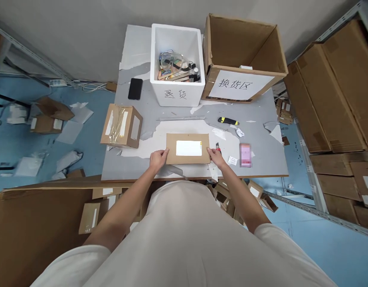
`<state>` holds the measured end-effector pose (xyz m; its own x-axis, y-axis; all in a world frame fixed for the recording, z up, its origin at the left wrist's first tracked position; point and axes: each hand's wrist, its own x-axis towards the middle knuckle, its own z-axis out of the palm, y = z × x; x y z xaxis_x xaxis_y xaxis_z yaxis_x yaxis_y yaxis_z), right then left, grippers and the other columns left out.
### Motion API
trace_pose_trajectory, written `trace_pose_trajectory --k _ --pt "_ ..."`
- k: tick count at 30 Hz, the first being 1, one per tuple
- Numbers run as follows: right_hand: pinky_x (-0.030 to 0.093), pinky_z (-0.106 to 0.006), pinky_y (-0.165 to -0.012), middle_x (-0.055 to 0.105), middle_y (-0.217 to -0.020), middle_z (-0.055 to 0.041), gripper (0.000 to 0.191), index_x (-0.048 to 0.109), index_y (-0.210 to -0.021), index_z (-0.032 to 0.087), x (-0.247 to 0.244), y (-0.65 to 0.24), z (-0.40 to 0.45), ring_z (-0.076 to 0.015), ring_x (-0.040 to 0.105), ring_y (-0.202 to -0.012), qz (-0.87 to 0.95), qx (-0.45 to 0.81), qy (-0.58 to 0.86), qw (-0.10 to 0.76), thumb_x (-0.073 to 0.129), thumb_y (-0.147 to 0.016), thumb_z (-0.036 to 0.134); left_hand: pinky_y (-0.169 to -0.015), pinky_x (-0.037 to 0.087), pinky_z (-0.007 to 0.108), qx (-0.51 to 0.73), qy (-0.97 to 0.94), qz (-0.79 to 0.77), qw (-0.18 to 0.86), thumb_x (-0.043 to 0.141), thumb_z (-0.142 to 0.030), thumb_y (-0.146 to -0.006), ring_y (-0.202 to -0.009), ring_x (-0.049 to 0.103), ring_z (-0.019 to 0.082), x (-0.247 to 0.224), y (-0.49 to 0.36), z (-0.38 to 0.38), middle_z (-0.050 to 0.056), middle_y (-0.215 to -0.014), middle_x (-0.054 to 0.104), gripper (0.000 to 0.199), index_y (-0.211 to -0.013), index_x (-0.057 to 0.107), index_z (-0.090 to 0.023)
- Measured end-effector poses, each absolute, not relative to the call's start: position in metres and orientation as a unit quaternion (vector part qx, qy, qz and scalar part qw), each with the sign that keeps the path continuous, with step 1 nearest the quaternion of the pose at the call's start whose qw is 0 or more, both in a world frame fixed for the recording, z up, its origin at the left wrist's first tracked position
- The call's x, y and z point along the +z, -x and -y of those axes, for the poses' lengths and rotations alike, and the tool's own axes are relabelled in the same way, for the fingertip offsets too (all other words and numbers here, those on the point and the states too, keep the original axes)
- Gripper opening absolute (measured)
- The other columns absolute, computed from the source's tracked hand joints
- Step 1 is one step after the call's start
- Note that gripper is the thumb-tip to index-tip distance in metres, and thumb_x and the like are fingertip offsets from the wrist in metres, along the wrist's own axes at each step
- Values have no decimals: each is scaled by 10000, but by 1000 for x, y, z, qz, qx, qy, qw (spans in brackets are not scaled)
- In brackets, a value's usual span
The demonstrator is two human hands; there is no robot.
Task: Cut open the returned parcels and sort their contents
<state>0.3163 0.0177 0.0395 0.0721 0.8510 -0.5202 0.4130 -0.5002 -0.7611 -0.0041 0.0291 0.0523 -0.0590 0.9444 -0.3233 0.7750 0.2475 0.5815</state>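
From left on the table [263, 159]: one taped box [119, 125], one black phone [135, 89], then my left hand [157, 160], fingers pinching one short end of one flat cardboard parcel [188, 149], held before one foam bin [176, 93]; my right hand [216, 156] clamps the other. It should be light, stiff, best gripped there. Rightward: two knives [228, 120], one carton [232, 44], one blurred pink thing [245, 154], perhaps a phone.

The person wears a plain, pale off-white shirt [184, 231], loose over the torso, with soft, shallow creases down the front. Its short left sleeve [73, 263] and right sleeve [279, 243] look whiter, each ending in a rounded, wide opening. The forearms, left hand [158, 160] and right hand [216, 156] are bare.
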Motion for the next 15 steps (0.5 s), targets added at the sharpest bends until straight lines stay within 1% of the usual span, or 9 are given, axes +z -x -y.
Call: trace_pose_trajectory --k 2,4,6,8,9,11,13,15 --pt "533 -283 -725 697 -911 -75 540 624 -1000 169 35 -316 -17 -163 643 -791 392 557 694 234 446 -833 650 -605 353 280 151 -583 -714 356 405 -599 -842 -647 552 184 46 6 -31 68 -613 647 546 -653 681 -168" --pt "535 -272 -700 690 -934 -77 548 610 -1019 167 30 -317 -13 -152 637 -760 353 582 690 245 467 -815 654 -620 401 266 189 -541 -708 413 454 -615 -815 -684 579 183 38 8 -30 59 -643 659 521 -692 678 -160" --pt "536 -272 -685 679 -963 -78 546 598 -1053 174 23 -319 -7 -146 633 -744 343 578 694 260 421 -835 642 -631 457 262 245 -463 -697 489 459 -616 -812 -719 611 180 28 9 -25 66 -734 683 521 -798 677 -143" --pt "541 -295 -702 666 -1006 -85 513 588 -1101 185 16 -322 2 -152 632 -762 346 552 707 275 366 -867 583 -639 505 278 297 -380 -696 531 453 -564 -833 -736 639 172 18 10 -18 91 -887 693 495 -949 653 -126" --pt "543 -315 -729 657 -1040 -89 478 583 -1128 192 13 -323 7 -161 633 -794 352 537 714 281 376 -869 535 -647 524 292 313 -352 -701 535 470 -519 -834 -739 650 167 13 10 -14 107 -968 686 467 -1024 632 -124" --pt "534 -365 -812 629 -1137 -95 415 580 -1171 212 6 -327 19 -188 627 -891 368 520 716 286 484 -820 412 -685 548 327 319 -332 -713 529 560 -414 -791 -744 664 167 4 12 -4 135 -1080 662 433 -1114 600 -128" --pt "503 -411 -899 584 -1246 -95 484 568 -1214 236 0 -330 30 -219 607 -1003 411 514 699 280 580 -733 282 -774 553 364 308 -340 -709 536 669 -325 -700 -793 679 189 -2 14 5 142 -1106 664 461 -1114 613 -130" --pt "469 -445 -957 547 -1313 -94 580 536 -1259 253 -5 -331 38 -244 578 -1097 464 511 673 267 616 -685 222 -898 521 396 302 -366 -673 567 747 -302 -611 -921 676 236 -7 15 14 130 -1104 683 516 -1089 642 -136"
